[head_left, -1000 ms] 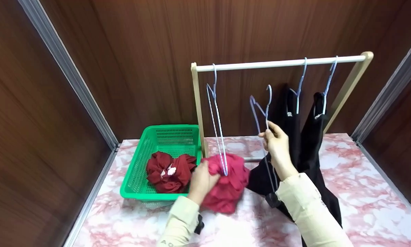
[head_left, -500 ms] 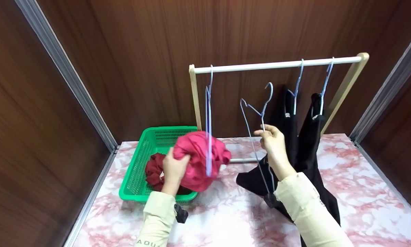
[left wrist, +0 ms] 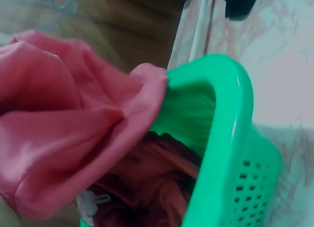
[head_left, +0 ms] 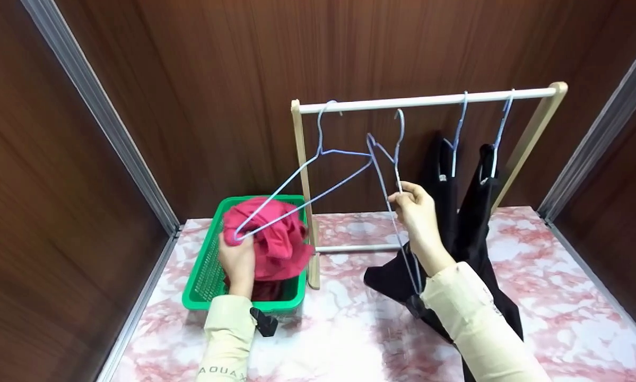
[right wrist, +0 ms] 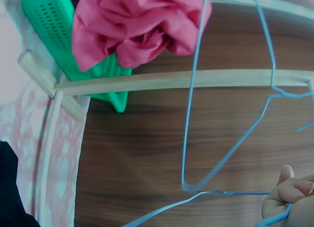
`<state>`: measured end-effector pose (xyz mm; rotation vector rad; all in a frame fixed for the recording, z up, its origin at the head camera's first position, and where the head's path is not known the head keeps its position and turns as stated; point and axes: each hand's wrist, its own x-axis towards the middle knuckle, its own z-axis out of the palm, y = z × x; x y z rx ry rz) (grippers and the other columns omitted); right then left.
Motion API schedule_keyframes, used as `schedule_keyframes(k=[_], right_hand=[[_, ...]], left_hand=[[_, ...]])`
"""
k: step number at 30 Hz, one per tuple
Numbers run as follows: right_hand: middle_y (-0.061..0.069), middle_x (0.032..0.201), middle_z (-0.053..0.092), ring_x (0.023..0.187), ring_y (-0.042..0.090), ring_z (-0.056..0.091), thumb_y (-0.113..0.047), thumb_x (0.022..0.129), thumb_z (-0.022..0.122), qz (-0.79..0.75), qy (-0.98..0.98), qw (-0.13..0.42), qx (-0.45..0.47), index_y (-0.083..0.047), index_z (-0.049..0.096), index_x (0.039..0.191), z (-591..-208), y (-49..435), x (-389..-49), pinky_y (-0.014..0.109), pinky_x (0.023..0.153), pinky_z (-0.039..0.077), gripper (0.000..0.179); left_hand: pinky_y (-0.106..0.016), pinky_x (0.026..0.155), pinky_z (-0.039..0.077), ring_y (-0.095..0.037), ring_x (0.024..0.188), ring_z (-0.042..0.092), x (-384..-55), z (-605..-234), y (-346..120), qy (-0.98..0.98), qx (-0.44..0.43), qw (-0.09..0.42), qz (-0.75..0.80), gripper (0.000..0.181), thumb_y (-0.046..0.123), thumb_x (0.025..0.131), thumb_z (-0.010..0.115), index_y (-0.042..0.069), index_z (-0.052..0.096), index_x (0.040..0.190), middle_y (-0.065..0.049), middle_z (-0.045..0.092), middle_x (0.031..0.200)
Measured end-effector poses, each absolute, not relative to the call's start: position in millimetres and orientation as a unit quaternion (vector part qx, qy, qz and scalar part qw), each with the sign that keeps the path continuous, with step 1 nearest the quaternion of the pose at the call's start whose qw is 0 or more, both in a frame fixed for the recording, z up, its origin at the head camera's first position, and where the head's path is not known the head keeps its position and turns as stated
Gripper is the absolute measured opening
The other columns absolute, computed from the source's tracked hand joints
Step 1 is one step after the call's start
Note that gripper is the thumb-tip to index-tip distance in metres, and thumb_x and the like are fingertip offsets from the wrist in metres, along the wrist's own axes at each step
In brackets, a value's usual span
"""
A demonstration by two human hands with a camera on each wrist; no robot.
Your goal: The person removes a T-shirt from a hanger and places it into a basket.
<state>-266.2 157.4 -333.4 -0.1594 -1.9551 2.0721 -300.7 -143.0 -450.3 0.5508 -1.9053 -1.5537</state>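
Observation:
My left hand [head_left: 238, 261] grips a bunched pink cloth garment [head_left: 283, 246] above the green basket [head_left: 193, 303]. Under it, a dark red garment [left wrist: 164, 175] with a small white trim lies inside the basket. With thumb and fingers, my right hand [head_left: 418, 215] pinches a light blue wire hanger [head_left: 382, 178] just below its hook. That hanger is bare and stands in front of the rack. A second bare hanger [head_left: 344, 153] hangs at the rack's left end, turned sideways, its lower corner in front of the pink garment.
The clothes rack has a white rail [head_left: 381, 102] and wooden legs. Two hangers with black garments [head_left: 474, 228] hang on its right side, their cloth trailing onto the marbled table [head_left: 344, 339]. Brown wood-grain panels [head_left: 233, 95] enclose the back and sides.
My left hand has carried the pink garment leftward from beside the basket to above it. The left hanger has swung round on the rail. The right hand has raised its hanger slightly and shifted left.

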Motion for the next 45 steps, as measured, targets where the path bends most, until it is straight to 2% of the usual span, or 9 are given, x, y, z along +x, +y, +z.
schedule_keyframes(k=[5, 12, 17, 21, 25, 32, 36, 41, 45], right_hand=[[-0.011, 0.07, 0.059, 0.052, 0.003, 0.037, 0.009, 0.091, 0.035, 0.758, -0.637, 0.14, -0.022, 0.005, 0.044, 0.122, -327, 150, -267, 0.013, 0.051, 0.027, 0.032], [-0.008, 0.086, 0.059, 0.046, 0.003, 0.041, 0.0, 0.1, 0.033, 0.758, -0.639, 0.134, -0.006, 0.001, 0.039, 0.136, -321, 142, -268, 0.013, 0.047, 0.033, 0.037], [-0.005, 0.083, 0.059, 0.042, 0.003, 0.037, -0.001, 0.1, 0.032, 0.747, -0.649, 0.146, -0.008, 0.002, 0.037, 0.14, -319, 138, -270, 0.013, 0.045, 0.029, 0.04], [-0.005, 0.078, 0.057, 0.043, 0.003, 0.034, 0.0, 0.099, 0.032, 0.742, -0.653, 0.151, -0.007, 0.004, 0.037, 0.14, -317, 133, -273, 0.013, 0.045, 0.028, 0.041], [-0.006, 0.079, 0.055, 0.045, 0.003, 0.034, 0.0, 0.099, 0.031, 0.743, -0.654, 0.143, -0.005, 0.004, 0.037, 0.141, -316, 126, -275, 0.013, 0.046, 0.027, 0.042], [-0.004, 0.08, 0.054, 0.045, 0.002, 0.032, 0.002, 0.098, 0.03, 0.743, -0.655, 0.14, 0.01, 0.005, 0.035, 0.141, -316, 117, -277, 0.012, 0.046, 0.026, 0.044], [-0.005, 0.081, 0.055, 0.046, 0.002, 0.034, 0.001, 0.098, 0.031, 0.737, -0.663, 0.13, 0.008, 0.004, 0.036, 0.142, -315, 113, -277, 0.012, 0.047, 0.027, 0.044], [-0.004, 0.083, 0.054, 0.047, 0.003, 0.035, -0.001, 0.099, 0.031, 0.73, -0.674, 0.11, 0.001, 0.003, 0.036, 0.143, -315, 110, -279, 0.013, 0.048, 0.029, 0.044], [-0.002, 0.084, 0.054, 0.048, 0.003, 0.034, 0.0, 0.098, 0.03, 0.731, -0.676, 0.095, -0.001, 0.003, 0.036, 0.143, -315, 108, -280, 0.013, 0.049, 0.029, 0.045]], left_hand=[[-0.051, 0.095, 0.042, -0.047, 0.11, 0.055, -306, -460, -155, -0.704, 0.259, 0.326, -0.575, 0.045, 0.019, 0.078, 0.067, -0.004, 0.053, 0.113, -0.029, 0.062, 0.109], [-0.043, 0.111, 0.033, -0.041, 0.128, 0.045, -308, -472, -169, -0.662, 0.285, 0.368, -0.587, 0.06, 0.013, 0.08, 0.068, -0.008, 0.043, 0.131, -0.028, 0.052, 0.131], [-0.046, 0.109, 0.034, -0.042, 0.126, 0.045, -309, -480, -173, -0.702, 0.255, 0.381, -0.545, 0.053, 0.008, 0.08, 0.069, -0.007, 0.045, 0.124, -0.028, 0.049, 0.13], [-0.052, 0.102, 0.038, -0.045, 0.12, 0.047, -311, -486, -170, -0.763, 0.233, 0.328, -0.506, 0.047, 0.009, 0.078, 0.068, -0.004, 0.047, 0.118, -0.028, 0.051, 0.123], [-0.054, 0.101, 0.039, -0.048, 0.118, 0.048, -313, -493, -165, -0.807, 0.21, 0.266, -0.484, 0.053, 0.01, 0.077, 0.068, -0.005, 0.045, 0.122, -0.031, 0.051, 0.123], [-0.063, 0.108, 0.03, -0.051, 0.132, 0.036, -315, -497, -153, -0.89, 0.139, 0.095, -0.423, 0.087, 0.04, 0.084, 0.067, 0.002, 0.024, 0.148, -0.028, 0.035, 0.146], [-0.065, 0.111, 0.022, -0.051, 0.137, 0.028, -313, -498, -148, -0.91, 0.099, 0.013, -0.402, 0.087, 0.052, 0.088, 0.056, 0.006, 0.019, 0.152, -0.021, 0.026, 0.155], [-0.064, 0.111, 0.023, -0.049, 0.138, 0.028, -311, -502, -149, -0.912, 0.081, -0.01, -0.402, 0.076, 0.049, 0.093, 0.048, 0.005, 0.026, 0.15, -0.019, 0.026, 0.155], [-0.059, 0.109, 0.031, -0.047, 0.134, 0.037, -313, -503, -156, -0.914, 0.083, 0.036, -0.396, 0.066, 0.043, 0.095, 0.049, 0.003, 0.036, 0.145, -0.023, 0.037, 0.149]])
